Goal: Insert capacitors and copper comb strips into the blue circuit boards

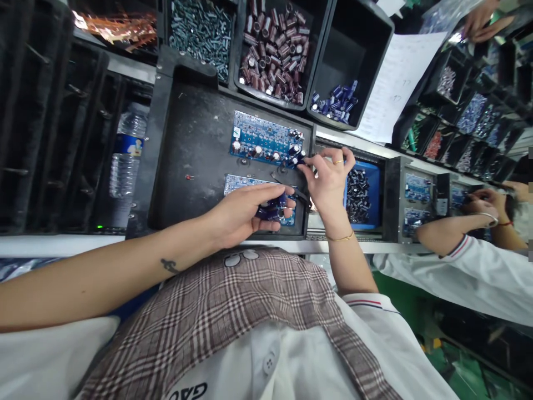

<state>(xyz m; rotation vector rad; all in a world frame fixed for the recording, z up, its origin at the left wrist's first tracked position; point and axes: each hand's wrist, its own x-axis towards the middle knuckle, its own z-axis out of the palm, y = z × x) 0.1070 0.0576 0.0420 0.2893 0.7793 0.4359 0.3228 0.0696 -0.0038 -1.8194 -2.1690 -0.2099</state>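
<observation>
White shirt (233, 375) at bottom middle. Left hand (239, 214) loosely curls round blue parts (272, 210); right hand (327, 180) is working at the central circuit board (264, 136)'s right end, fingertips nearly pinched, can't tell on what. Calls for a light touch imo.

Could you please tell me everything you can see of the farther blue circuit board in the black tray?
The circuit board is a blue rectangle lying in the black tray, densely covered with small components and pale markings. A white label sits near its left end. Cylindrical capacitors with pale tops stand along its near edge and cluster at its right end. There, the right hand's fingertips are at the near corner; whether they touch the board itself is unclear.
</observation>
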